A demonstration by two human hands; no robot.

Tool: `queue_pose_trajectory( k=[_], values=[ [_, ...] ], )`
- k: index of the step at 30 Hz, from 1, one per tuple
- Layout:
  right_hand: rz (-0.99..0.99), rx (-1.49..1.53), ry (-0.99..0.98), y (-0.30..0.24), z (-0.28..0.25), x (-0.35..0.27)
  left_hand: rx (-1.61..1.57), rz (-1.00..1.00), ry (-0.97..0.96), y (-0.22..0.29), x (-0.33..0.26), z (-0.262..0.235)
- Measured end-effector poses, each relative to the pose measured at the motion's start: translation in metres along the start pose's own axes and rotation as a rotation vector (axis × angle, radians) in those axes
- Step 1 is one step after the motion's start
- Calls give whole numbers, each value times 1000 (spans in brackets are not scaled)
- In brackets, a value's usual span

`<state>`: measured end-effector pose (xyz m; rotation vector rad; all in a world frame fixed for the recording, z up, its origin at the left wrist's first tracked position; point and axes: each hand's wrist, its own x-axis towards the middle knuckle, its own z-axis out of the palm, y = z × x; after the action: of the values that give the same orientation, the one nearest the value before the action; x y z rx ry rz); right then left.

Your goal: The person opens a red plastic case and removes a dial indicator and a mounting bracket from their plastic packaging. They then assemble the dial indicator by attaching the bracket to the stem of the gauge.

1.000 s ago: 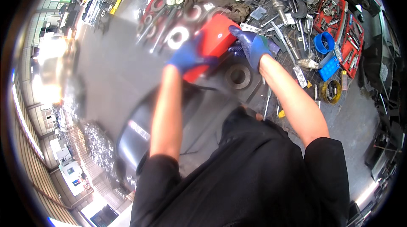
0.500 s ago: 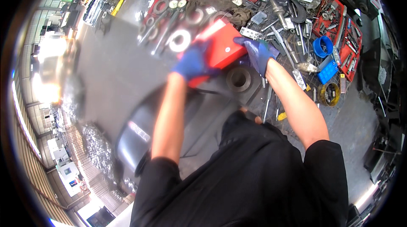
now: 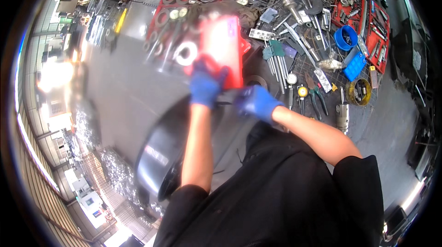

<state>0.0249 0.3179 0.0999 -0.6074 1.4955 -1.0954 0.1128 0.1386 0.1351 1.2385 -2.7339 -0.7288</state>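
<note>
left hand grips a red box

at left lies a bright steel ring. beside it, the gloved thumb and fingers pinch the near end of the red box. the blue-gloved right hand is near the box's lower right corner; blur means i cannot tell whether its fingers are spread or pressed together. farther right lie a yellow dial gauge and pliers.

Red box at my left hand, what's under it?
Dark cloth shows beyond the red box, and part of a metal ring beside its lower right; whatever lies directly beneath is hidden.
</note>
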Motion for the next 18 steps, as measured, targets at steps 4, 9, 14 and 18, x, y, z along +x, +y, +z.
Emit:
queue_pose_trajectory(
  k=[4, 9, 14, 18],
  values=[
    [-64, 173, 454, -5, -48, 13, 220, 46, 128, 34, 3, 13],
    [-181, 76, 586, -11, -85, 73, 415, -133, -11, 44, 29, 42],
    [61, -252, 494, -44, -91, 105, 562, 24, 1, 13, 18, 52],
    [176, -136, 503, -38, -90, 134, 612, 0, 44, 15, 20, 65]
  ],
)
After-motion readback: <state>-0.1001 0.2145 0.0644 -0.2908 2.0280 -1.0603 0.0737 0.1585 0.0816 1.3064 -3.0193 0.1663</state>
